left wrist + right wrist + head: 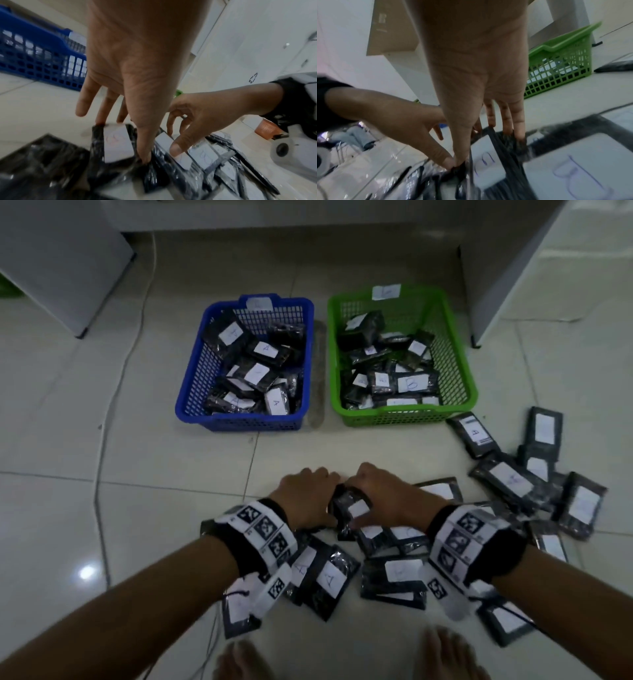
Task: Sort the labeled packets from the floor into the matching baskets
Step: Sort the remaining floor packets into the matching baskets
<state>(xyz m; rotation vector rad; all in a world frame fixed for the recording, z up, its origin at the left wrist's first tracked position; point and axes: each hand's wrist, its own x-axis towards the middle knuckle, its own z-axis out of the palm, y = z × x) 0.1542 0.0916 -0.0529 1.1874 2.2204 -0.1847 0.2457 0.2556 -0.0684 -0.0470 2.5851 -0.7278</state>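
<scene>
Picking from the floor pile, left hand [303, 494] and right hand [383, 491] each pinch a packet [352, 510]; next, read labels, choose baskets.

Two baskets, one blue basket [191, 392], one green basket [459, 364], two hands, many black packets [394, 577], too overlapped to count

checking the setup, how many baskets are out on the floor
2. The blue basket sits on the left and the green basket beside it on the right, both beyond the packets on the floor. None other shows in the head view.
</scene>
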